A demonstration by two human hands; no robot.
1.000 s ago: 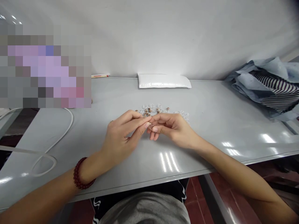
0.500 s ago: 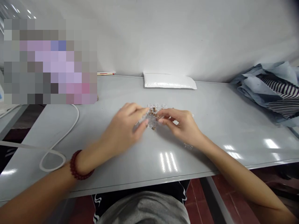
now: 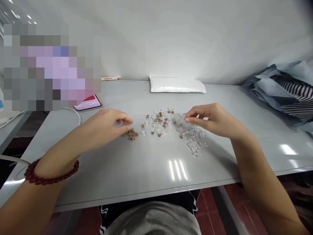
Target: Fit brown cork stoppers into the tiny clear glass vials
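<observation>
Grey tabletop (image 3: 146, 166) — left hand (image 3: 104, 125) beside corks (image 3: 132, 134), fingers parted; right hand (image 3: 214, 119) — grip unclear.

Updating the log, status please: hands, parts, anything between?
Left hand at brown stoppers, grip unclear. Right hand near clear bottles, grip unclear. Corked bottles between hands.

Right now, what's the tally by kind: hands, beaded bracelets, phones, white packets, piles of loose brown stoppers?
Left hand and right hand: 2
Beaded bracelet: 1
Phone, partly pixelated: 1
White packet: 1
Pile of loose brown stoppers: 1
Total: 6
Clear bottles: too crowded to count, left out.
</observation>
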